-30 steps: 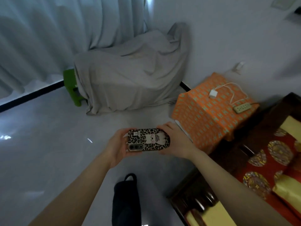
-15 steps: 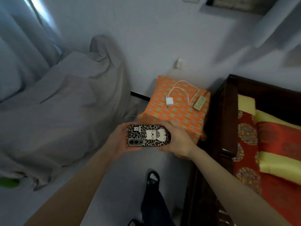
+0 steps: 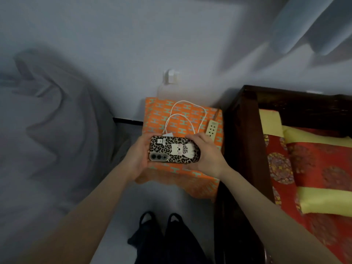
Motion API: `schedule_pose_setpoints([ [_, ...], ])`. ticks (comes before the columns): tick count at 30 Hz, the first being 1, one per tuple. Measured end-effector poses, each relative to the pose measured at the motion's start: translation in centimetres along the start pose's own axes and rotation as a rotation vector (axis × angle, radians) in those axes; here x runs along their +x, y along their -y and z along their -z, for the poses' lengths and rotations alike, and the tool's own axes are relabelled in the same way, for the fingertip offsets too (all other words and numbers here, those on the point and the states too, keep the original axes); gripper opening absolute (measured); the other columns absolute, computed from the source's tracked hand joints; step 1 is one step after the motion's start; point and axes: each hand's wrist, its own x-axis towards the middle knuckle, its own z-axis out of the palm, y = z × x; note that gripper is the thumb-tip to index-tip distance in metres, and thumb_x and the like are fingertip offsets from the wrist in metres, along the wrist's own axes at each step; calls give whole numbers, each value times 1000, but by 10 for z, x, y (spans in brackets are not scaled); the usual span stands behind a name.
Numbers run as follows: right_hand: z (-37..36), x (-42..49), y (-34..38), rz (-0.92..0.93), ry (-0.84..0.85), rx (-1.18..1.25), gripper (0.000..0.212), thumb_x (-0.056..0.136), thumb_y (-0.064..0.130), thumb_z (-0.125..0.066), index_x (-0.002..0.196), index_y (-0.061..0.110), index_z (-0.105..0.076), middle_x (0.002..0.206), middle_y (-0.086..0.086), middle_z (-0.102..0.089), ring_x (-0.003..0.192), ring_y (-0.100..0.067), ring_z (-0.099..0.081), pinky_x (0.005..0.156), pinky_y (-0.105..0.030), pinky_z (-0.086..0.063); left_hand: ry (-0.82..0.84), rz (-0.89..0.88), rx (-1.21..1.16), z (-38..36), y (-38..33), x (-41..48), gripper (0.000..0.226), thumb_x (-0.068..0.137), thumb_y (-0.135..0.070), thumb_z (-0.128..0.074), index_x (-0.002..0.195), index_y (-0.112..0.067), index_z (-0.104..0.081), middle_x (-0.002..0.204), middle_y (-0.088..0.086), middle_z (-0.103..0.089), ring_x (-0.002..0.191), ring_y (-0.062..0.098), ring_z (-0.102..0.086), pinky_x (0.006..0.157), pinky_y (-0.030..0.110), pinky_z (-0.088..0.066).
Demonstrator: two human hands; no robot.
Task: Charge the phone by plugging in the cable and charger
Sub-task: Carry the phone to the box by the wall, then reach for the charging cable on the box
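A dark wooden bed frame stands off beyond the right fingers, and a grey draped cloth spreads away past the left fingers. Just beyond both sets of fingertips sits the orange-covered table. The phone is held back-up, its long axis running left to right, with the left hand grasping the camera end and the right hand grasping the other. The power strip lies nearest the right fingers; the white cable loops beyond, and the charger peeks out just past the phone's far edge.
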Motion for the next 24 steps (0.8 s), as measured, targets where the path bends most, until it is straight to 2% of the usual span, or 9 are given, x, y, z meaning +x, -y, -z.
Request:
schedule_pose_setpoints([
  [2, -12, 20, -20, -39, -14, 9, 92, 55, 41, -88, 134, 27, -46, 117, 0, -49, 108, -19, -45, 90, -35, -42, -27, 47, -16, 2, 1, 43, 50, 83, -39, -53, 122, -8, -62, 116, 18, -67, 102, 37, -65, 89, 52, -51],
  [5, -33, 45, -52, -121, -17, 2, 92, 55, 40, -89, 134, 26, -46, 116, 2, -49, 108, -21, -47, 87, -29, -37, -14, 107, 39, 4, 9, 107, 47, 85, -37, -55, 120, -7, -66, 112, 16, -69, 94, 32, -69, 74, 41, -58],
  [7, -47, 60, -70, -181, -11, -11, 92, 55, 38, -90, 135, 20, -47, 121, -2, -51, 111, -23, -47, 93, -34, -41, 28, 151, 85, 6, 16, 144, 42, 90, -39, -49, 117, -12, -67, 110, 12, -70, 88, 26, -69, 67, 34, -56],
  [10, -64, 78, -88, -279, -38, 20, 88, 59, 39, -87, 135, 18, -48, 124, -3, -53, 114, -22, -49, 97, -40, -44, 113, 188, 93, 14, 25, 184, 40, 93, -49, -45, 114, -22, -68, 107, 3, -73, 91, 19, -69, 67, 31, -55],
  [13, -82, 93, -95, -360, -125, 111, 85, 60, 52, -81, 132, 20, -50, 121, 2, -54, 110, -15, -52, 92, -32, -46, 144, 201, -104, 23, 37, 209, 45, 81, -52, -59, 112, -21, -67, 101, 0, -73, 90, 16, -69, 69, 32, -59],
  [16, -103, 108, -98, -410, -219, 185, 86, 60, 62, -71, 132, 20, -49, 119, 8, -51, 107, -6, -50, 90, -23, -45, 178, 207, -316, 23, 53, 227, 51, 78, -41, -62, 121, -14, -59, 108, 3, -66, 104, 23, -61, 86, 41, -57],
  [19, -123, 119, -102, -460, -255, 195, 83, 62, 57, -78, 131, 22, -48, 120, 8, -51, 108, -10, -53, 88, -30, -51, 213, 183, -420, 15, 68, 240, 50, 83, -23, -60, 132, -15, -55, 125, 7, -66, 114, 26, -62, 83, 39, -59],
  [21, -133, 123, -106, -461, -260, 168, 84, 62, 52, -81, 132, 22, -47, 122, 5, -51, 110, -12, -52, 89, -34, -52, 216, 166, -449, 10, 75, 248, 40, 85, -16, -59, 125, -18, -63, 126, 9, -69, 114, 27, -66, 83, 37, -59],
  [24, -133, 121, -112, -406, -187, 180, 82, 65, 48, -82, 134, 22, -47, 124, 4, -50, 113, -11, -51, 93, -35, -50, 177, 160, -438, 10, 78, 257, 30, 85, -18, -59, 111, -15, -74, 119, 10, -72, 108, 25, -69, 75, 35, -60],
])
